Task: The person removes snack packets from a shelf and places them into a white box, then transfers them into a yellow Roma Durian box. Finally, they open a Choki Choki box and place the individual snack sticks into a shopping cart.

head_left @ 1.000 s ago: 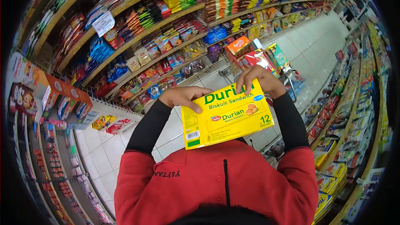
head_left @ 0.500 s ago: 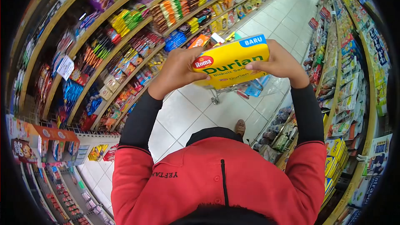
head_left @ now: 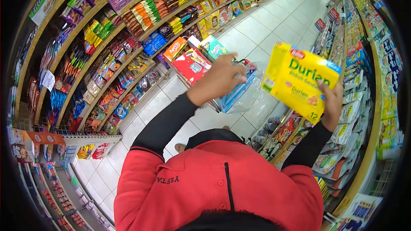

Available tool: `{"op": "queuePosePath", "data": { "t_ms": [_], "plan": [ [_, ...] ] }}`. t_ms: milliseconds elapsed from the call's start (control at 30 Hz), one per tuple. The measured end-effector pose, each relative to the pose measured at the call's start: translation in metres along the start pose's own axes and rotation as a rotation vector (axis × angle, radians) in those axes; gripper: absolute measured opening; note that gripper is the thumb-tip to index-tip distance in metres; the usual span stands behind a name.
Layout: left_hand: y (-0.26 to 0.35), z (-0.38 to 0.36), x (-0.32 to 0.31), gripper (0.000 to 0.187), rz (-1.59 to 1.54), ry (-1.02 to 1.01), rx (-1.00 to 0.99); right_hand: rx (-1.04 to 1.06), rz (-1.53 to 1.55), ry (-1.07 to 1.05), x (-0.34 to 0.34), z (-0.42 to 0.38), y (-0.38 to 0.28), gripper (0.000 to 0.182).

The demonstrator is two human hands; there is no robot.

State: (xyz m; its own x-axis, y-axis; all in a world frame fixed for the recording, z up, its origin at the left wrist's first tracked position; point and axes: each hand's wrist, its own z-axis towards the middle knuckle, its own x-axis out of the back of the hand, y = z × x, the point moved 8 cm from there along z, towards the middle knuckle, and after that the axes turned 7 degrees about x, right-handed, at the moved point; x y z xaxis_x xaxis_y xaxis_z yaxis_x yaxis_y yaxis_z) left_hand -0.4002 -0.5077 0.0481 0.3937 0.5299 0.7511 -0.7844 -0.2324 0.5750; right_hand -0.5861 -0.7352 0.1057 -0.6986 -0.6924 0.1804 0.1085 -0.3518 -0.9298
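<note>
the left hand (head_left: 220, 77) is empty, its fingers spread apart, and it looks blurry. the yellow durian box (head_left: 299, 83) is to the right of it, well apart. the right hand (head_left: 332, 102) is clamped on the right edge of the box, with fingers across the front. the box is up in the air and tilted, its front facing up.

half a second ago both hands had the box in the middle. now the left hand has let go, and the box has gone over to the right with the right hand.

on the far left, wood shelves (head_left: 92, 13) are full of snack packs. next come an orange box (head_left: 175, 48), a red box (head_left: 192, 65) and a green box (head_left: 214, 47), close together. the left hand covers a bit of the green one. i cannot tell if it touches anything. just right of it, a blue thing (head_left: 236, 94) shows by some clear plastic. behind is the white tile floor (head_left: 274, 25). the yellow box hides some of the right shelves (head_left: 371, 145).
</note>
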Motion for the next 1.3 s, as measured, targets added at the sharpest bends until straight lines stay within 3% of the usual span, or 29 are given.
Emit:
{"op": "queuePosePath", "data": {
  "t_ms": [67, 133, 200, 267, 333, 367, 400, 467, 500, 533, 667, 733, 800, 867, 900, 1000, 1033, 1067, 1133, 1167, 1200, 1267, 1300],
  "plan": [
    [-0.012, 0.001, -0.063, 0.025, 0.121, -0.187, 0.04, -0.182, 0.13, -0.029, -0.001, 0.001, 0.055, 0.027],
    [-0.034, 0.001, -0.101, 0.025, 0.233, -0.276, 0.075, -0.197, 0.091, -0.094, -0.009, 0.007, 0.118, 0.028],
    [-0.072, -0.002, -0.129, 0.022, 0.308, -0.449, 0.285, -0.314, 0.038, -0.197, -0.025, 0.005, 0.166, 0.029],
    [-0.079, -0.003, -0.132, 0.024, 0.341, -0.468, 0.208, -0.416, 0.142, -0.22, -0.046, 0.003, 0.186, 0.029],
    [-0.075, -0.004, -0.123, 0.021, 0.134, -0.368, 0.161, -0.516, 0.249, -0.246, -0.074, 0.0, 0.201, 0.029],
    [-0.071, -0.007, -0.121, 0.034, 0.116, -0.39, 0.138, -0.541, 0.247, -0.158, -0.08, 0.002, 0.207, 0.029],
    [-0.07, -0.01, -0.122, 0.034, 0.12, -0.391, 0.145, -0.567, 0.244, -0.073, -0.083, 0.003, 0.218, 0.029],
    [-0.063, -0.013, -0.118, 0.039, 0.09, -0.291, 0.128, -0.475, 0.241, -0.041, -0.1, 0.003, 0.255, 0.022],
    [-0.06, -0.014, -0.117, 0.059, 0.04, -0.4, 0.238, -0.38, 0.159, 0.005, -0.11, -0.001, 0.255, 0.025],
    [-0.059, -0.015, -0.12, 0.059, 0.041, -0.394, 0.246, -0.282, 0.078, 0.049, -0.12, -0.004, 0.252, 0.028],
    [-0.048, -0.019, -0.115, 0.068, 0.084, -0.329, 0.222, -0.293, -0.139, 0.013, -0.156, -0.018, 0.259, 0.033],
    [-0.055, -0.021, -0.115, 0.068, 0.078, -0.256, 0.235, -0.369, -0.203, -0.157, -0.167, -0.006, 0.25, 0.048],
    [-0.06, -0.023, -0.116, 0.068, 0.083, -0.22, 0.233, -0.421, -0.069, -0.217, -0.163, 0.013, 0.272, 0.046],
    [-0.055, -0.021, -0.111, 0.069, 0.065, -0.204, 0.228, -0.704, 0.083, -0.593, -0.182, 0.013, 0.273, 0.041],
    [-0.055, -0.02, -0.112, 0.07, 0.06, -0.232, 0.245, -0.751, 0.083, -0.673, -0.186, 0.015, 0.279, 0.034],
    [-0.053, -0.022, -0.114, 0.075, -0.021, -0.193, 0.222, -0.894, -0.003, -0.776, -0.203, 0.018, 0.32, 0.03],
    [-0.055, -0.023, -0.117, 0.075, -0.02, -0.186, 0.231, -0.921, 0.17, -0.816, -0.217, 0.016, 0.361, 0.027],
    [-0.054, -0.024, -0.123, 0.077, -0.02, -0.188, 0.202, -0.919, 0.169, -0.828, -0.223, 0.017, 0.351, 0.027],
    [-0.048, -0.022, -0.117, 0.079, -0.014, -0.184, 0.181, -0.741, -0.2, -0.946, -0.234, 0.027, 0.318, 0.022],
    [-0.049, -0.022, -0.12, 0.081, -0.044, -0.257, 0.238, -0.056, -0.882, -1.09, -0.241, 0.049, 0.351, 0.03],
    [-0.05, -0.024, -0.122, 0.082, -0.077, -0.331, 0.295, -0.048, -0.879, -1.098, -0.244, 0.049, 0.353, 0.03],
    [-0.052, -0.022, -0.12, 0.081, -0.053, -0.284, 0.269, 0.187, -1.047, -1.08, -0.251, 0.052, 0.347, 0.034],
    [-0.055, -0.023, -0.123, 0.081, -0.042, -0.324, 0.294, -0.358, -0.775, -0.861, -0.24, 0.056, 0.361, 0.032]
  ]
}}
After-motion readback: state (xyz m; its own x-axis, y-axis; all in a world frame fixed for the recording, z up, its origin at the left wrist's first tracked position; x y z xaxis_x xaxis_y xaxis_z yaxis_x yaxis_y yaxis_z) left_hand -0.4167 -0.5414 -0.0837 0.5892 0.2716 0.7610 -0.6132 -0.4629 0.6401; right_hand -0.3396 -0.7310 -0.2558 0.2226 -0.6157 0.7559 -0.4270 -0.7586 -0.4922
